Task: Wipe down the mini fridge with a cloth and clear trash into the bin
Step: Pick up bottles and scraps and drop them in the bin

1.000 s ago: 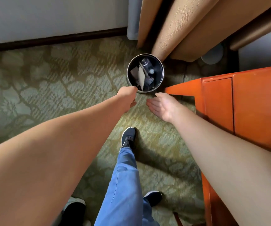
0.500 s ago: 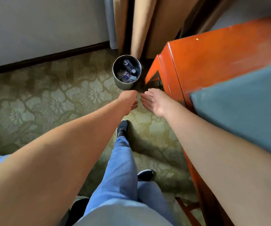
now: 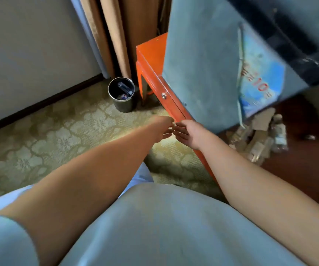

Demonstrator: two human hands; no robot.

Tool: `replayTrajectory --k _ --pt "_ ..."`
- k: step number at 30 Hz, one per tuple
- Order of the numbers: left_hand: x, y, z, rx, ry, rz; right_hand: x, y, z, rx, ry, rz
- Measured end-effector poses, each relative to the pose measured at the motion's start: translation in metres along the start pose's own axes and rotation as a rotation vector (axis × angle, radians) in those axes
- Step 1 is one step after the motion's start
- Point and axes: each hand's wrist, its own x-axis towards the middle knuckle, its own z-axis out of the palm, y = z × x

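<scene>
Both hands reach forward and down over the carpet, empty; the left hand [image 3: 162, 128] shows its back, fingers loosely bent and holding nothing, while the right hand [image 3: 186, 132] lies palm-up with fingers relaxed and spread a little; their fingertips sit just beside each other, whether touching I cannot tell. The right hand is close to the front edge of the orange bench [image 3: 151, 54], below a small metal knob [image 3: 163, 95] on its drawer front. On the bench stands the mini fridge [image 3: 202, 64], a grey-blue box with a blue sticker [image 3: 260, 73] bearing red characters on its door. To the right of the fridge, on a dark surface, lies a blurred heap of cardboard scraps and clear bottles [image 3: 260, 139]. Beyond the hands, on the patterned green carpet [image 3: 49, 139], the round bin [image 3: 123, 94] stands upright near the bench's leg, with a bottle and other trash inside. Tan curtains [image 3: 112, 35] hang behind it beside a pale wall [image 3: 30, 45].
</scene>
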Motion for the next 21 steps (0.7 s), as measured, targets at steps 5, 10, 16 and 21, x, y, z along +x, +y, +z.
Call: replayTrajectory --k 5,10,16,21 --pt "-0.035 -0.029 0.065 0.157 -0.090 0.017 -0.043 0.035 -0.062 0.093 0.059 -0.041" --pt "-0.056 -0.050 0.123 0.332 -0.145 0.019 -0.069 0.066 -0.122 0.236 0.120 -0.052" --pt "-0.059 -0.071 0.180 0.495 -0.156 0.006 -0.088 0.094 -0.185 0.425 0.180 -0.053" --pt "-0.059 -0.076 0.220 0.609 -0.205 0.037 -0.095 0.100 -0.225 0.474 0.231 -0.065"
